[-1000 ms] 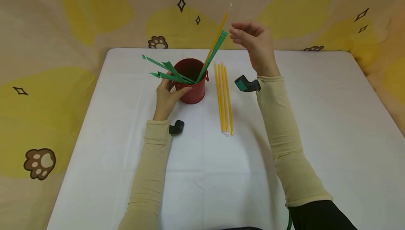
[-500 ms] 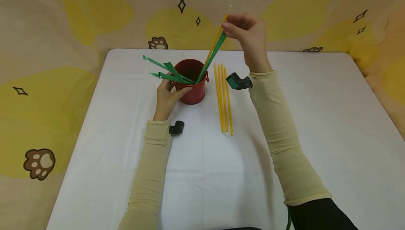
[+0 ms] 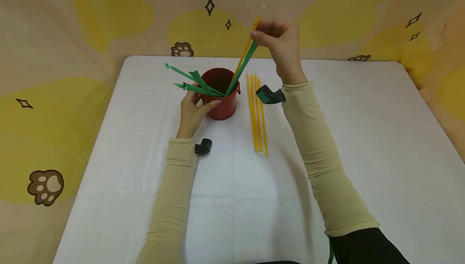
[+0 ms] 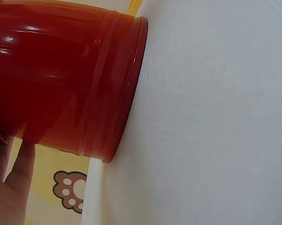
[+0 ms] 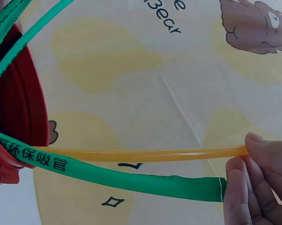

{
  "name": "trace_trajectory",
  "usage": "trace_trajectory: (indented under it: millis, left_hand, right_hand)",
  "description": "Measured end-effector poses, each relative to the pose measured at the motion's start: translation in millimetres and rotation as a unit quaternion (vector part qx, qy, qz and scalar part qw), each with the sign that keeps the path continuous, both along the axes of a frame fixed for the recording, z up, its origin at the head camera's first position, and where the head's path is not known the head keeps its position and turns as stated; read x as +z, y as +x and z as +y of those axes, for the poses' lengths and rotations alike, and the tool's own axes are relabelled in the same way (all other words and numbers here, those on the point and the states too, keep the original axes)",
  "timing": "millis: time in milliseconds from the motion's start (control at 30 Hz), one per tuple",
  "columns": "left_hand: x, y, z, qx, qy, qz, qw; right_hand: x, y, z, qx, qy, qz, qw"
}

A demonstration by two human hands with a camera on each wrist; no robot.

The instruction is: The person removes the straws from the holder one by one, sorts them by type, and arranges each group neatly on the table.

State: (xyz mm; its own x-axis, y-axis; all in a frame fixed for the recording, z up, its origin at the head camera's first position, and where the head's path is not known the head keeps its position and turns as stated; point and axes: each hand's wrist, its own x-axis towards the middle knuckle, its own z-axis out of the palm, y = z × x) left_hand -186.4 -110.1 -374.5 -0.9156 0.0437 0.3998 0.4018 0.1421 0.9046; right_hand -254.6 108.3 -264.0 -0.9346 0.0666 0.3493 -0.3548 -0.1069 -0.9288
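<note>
A small red bucket [image 3: 222,108] stands upright on the white table, seen from the side in the left wrist view. My left hand [image 3: 191,112] grips it, thumb along the near rim and fingers round the far left side. Several green-wrapped straws [image 3: 191,88] lean out over the left of the rim. On the right, another green-wrapped straw [image 5: 145,180] with printed characters slants up beside a yellow straw [image 5: 145,154]. My right hand [image 3: 281,46] pinches the upper end of that yellow straw between thumb and fingers; the green straw's end sits right at a fingertip.
Several yellow straws [image 3: 258,114] in clear wrapping lie side by side on the white table [image 3: 363,143], just right of the bucket. Behind the table hangs a patterned cloth [image 3: 145,17]. Each wrist carries a small black camera [image 3: 203,146].
My right hand has moved left and its fingers have come together on the yellow straw's upper end. The left hand and the bucket have stayed in place.
</note>
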Motion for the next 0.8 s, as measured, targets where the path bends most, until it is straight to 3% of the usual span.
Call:
trace_trajectory:
  millis: [633, 800]
  left_hand:
    - [-2.6, -1.7, -0.1, -0.006, 0.002, 0.016, 0.9999]
    - [-4.4, -3.3, -0.2, -0.016, 0.024, 0.024, 0.9993]
  right_hand:
    - [16.7, 9.0, 12, -0.009, -0.069, 0.018, 0.9974]
    - [21.7, 11.2, 15, -0.012, -0.095, 0.025, 0.995]
